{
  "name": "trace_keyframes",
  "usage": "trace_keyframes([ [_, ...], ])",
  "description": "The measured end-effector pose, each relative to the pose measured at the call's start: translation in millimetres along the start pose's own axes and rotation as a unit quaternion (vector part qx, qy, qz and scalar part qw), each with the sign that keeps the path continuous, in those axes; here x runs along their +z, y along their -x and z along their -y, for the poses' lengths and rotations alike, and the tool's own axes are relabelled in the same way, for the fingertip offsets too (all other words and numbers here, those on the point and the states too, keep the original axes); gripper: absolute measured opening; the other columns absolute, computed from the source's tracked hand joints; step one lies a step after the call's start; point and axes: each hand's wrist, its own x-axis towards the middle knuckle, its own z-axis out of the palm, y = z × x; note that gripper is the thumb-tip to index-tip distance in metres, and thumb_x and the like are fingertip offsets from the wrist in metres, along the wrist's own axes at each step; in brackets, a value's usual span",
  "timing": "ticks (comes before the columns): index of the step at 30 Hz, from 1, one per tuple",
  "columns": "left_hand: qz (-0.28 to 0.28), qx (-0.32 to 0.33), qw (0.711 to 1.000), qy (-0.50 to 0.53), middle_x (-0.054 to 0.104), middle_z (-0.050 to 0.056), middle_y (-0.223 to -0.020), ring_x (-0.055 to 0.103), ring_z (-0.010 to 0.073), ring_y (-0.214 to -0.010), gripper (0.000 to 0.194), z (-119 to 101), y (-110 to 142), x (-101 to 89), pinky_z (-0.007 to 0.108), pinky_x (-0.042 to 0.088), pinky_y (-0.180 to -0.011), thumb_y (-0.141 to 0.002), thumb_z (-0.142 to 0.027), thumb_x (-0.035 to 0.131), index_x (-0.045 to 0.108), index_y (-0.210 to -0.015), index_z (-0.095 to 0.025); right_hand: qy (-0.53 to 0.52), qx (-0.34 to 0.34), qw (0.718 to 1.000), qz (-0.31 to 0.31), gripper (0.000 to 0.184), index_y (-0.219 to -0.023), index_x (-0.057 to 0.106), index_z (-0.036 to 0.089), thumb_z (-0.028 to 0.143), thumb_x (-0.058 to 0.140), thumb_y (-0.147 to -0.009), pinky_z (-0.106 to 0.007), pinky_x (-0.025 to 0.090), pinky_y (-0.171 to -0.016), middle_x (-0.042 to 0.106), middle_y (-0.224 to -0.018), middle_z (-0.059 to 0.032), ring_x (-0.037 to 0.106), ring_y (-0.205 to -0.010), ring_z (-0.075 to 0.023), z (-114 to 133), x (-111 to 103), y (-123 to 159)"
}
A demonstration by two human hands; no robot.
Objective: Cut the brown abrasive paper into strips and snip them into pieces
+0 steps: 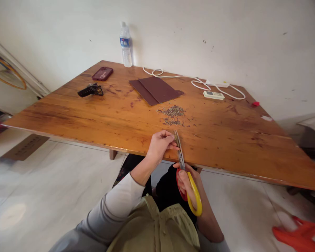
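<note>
Nearest the camera, a grey sleeve (pixel 115 210) and an olive garment (pixel 152 227) fill the lower frame. Right hand (pixel 186 182) is closed through the handles of a pair of scissors (pixel 186 175), one loop yellow, the other red; the blades point away from the body and rise over the near edge of the worktop (pixel 68 115). Left hand (pixel 160 145) sits just beside the blades, fingers (pixel 170 138) pinched shut on a small thin strip (pixel 175 134) held against the blade tips; what the strip is made of cannot be told.

Beyond the hands, on the worktop, lies a scatter of small greyish clippings (pixel 173 112). Further back lie two dark maroon sheets (pixel 156 89), overlapping. To the left lie a black tool (pixel 90 90) and a maroon phone (pixel 102 73). A water bottle (pixel 125 45) stands upright at the wall. To the right, a white cable (pixel 199 82) runs to a power strip (pixel 220 84), with a white remote (pixel 213 95) near it and a small red piece (pixel 255 103) towards the far right edge.
</note>
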Motion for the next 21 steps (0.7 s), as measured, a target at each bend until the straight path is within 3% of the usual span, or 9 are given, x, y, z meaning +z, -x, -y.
trace_keyframes([
  [12,-0.001,-0.011,1.0,-0.003,0.063,-0.002,-0.055,0.064,0.0099,-0.044,0.028,4.9,-3.1,-3.0,0.021,0.059,-0.055,-0.092,-0.002,0.066,0.059,-0.067,-0.015,0.03,0.012,0.999,-0.018,0.057,-0.105,0.067,0.022,0.073,0.076,-0.082,-0.022,0.025,-0.034,0.036,-0.054,0.0136,0.029,-0.039,-0.0087,0.7,4.0,1.9],
  [21,-0.005,0.003,1.0,0.005,0.062,-0.001,-0.054,0.062,0.0101,-0.044,0.029,4.7,-2.2,-2.1,0.022,0.06,-0.055,-0.091,-0.001,0.066,0.06,-0.066,-0.015,0.063,-0.036,0.997,0.014,0.061,-0.107,0.069,0.019,0.075,0.073,-0.083,-0.025,0.022,-0.042,0.037,-0.056,0.0115,0.028,-0.043,-0.0092,10.8,2.6,0.6],
])
